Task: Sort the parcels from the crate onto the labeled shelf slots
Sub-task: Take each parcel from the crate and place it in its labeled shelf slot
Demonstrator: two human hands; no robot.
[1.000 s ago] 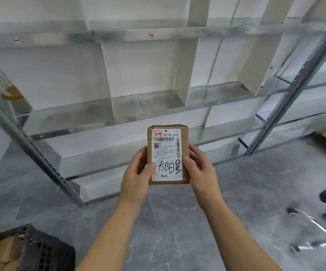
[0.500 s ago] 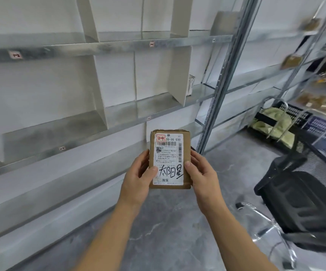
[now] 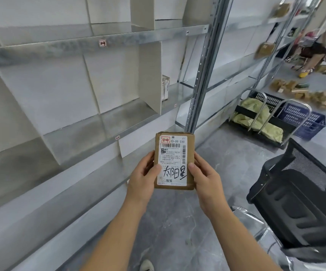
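Note:
A small brown cardboard parcel (image 3: 174, 160) with a white shipping label and a red "2-4" tag is held upright in the middle of the view. My left hand (image 3: 143, 178) grips its left edge, my right hand (image 3: 207, 178) grips its right edge, thumbs on the label. Behind it runs a metal shelf (image 3: 64, 45) with white dividers and small slot labels (image 3: 102, 43) on the rails. One pale parcel (image 3: 165, 87) stands in a slot behind a divider.
A grey upright post (image 3: 204, 71) splits the shelving. On the floor at right are a black crate of yellow-green bags (image 3: 260, 122), a blue crate (image 3: 303, 122), loose brown parcels (image 3: 305, 94) and a black mesh chair (image 3: 303, 196). A person (image 3: 322, 42) stands far right.
The view has swung to the right along the shelving, bringing the post, crates and chair into sight. Both hands keep the same hold on the parcel.

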